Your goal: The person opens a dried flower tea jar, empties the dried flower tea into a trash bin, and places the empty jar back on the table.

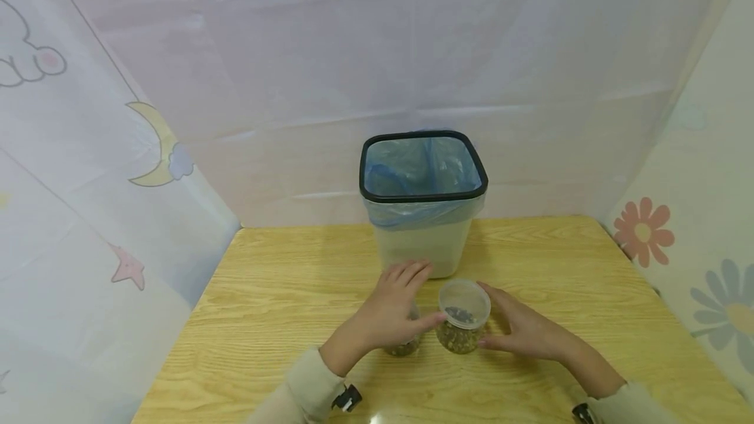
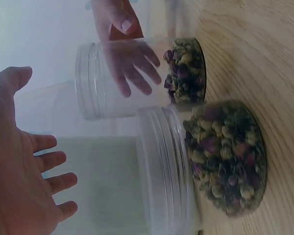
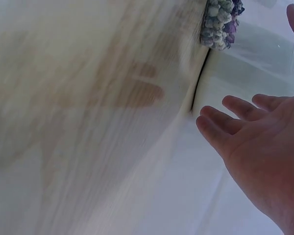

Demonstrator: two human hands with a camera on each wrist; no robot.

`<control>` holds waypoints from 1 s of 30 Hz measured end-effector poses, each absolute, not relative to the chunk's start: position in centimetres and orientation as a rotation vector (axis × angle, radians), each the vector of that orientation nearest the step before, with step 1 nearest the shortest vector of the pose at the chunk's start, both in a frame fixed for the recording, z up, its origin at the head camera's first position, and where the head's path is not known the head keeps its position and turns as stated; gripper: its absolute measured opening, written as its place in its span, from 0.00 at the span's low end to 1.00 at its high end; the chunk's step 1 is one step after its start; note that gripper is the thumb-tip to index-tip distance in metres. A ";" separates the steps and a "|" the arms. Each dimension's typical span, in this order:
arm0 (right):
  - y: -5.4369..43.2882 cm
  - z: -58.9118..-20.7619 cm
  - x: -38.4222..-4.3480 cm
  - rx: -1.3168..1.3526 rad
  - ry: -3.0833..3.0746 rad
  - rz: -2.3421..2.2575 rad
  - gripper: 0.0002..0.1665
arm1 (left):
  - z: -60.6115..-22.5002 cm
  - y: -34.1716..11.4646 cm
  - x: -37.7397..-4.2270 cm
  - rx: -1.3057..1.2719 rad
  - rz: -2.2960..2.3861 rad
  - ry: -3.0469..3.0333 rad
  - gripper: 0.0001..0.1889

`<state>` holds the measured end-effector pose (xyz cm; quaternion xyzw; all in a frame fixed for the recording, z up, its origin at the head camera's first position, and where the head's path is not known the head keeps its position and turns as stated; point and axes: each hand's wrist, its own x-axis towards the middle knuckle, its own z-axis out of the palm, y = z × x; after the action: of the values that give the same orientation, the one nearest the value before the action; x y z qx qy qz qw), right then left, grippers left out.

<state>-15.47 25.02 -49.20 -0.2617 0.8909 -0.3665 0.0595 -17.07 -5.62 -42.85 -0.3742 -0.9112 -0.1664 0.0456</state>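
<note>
Two clear plastic jars of dried flower buds stand upright on the table, side by side. The right jar (image 1: 463,319) shows its round top and a layer of buds at the bottom. Over the left jar (image 2: 225,161), mostly covered in the head view, my left hand (image 1: 391,313) is held with fingers extended, its thumb reaching toward the right jar. My right hand (image 1: 524,329) stands at the right side of that right jar, fingers and thumb spread; whether they touch it I cannot tell. In the right wrist view the right hand's fingers (image 3: 218,125) look loosely straight.
Behind the jars a white bin (image 1: 421,241) with a black rim and a blue bag liner stands on the wooden table (image 1: 283,306). Printed cloth walls (image 1: 306,84) enclose the table at the back and both sides.
</note>
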 end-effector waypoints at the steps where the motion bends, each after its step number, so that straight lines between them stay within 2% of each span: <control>1: 25.0 -49.3 -15.5 -0.805 2.693 -1.121 0.61 | -42.9 -5.3 -17.1 -1.150 -0.496 -2.782 0.43; 13: 23.8 -49.3 -15.9 -0.915 2.652 -1.166 0.63 | -43.7 -2.3 -17.2 -1.251 -0.422 -2.800 0.47; 24: 23.1 -50.0 -16.2 -0.867 2.557 -1.226 0.67 | -44.4 -0.9 -17.4 -1.293 -0.306 -2.802 0.49; 30: 22.7 -50.3 -16.5 -0.890 2.520 -1.238 0.65 | -44.6 -0.8 -17.5 -1.310 -0.355 -2.774 0.47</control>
<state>-16.53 22.70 -50.27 -0.3008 0.8515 -0.4181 0.0980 -17.49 -0.79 -44.62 -0.4241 -0.8979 -0.1150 0.0267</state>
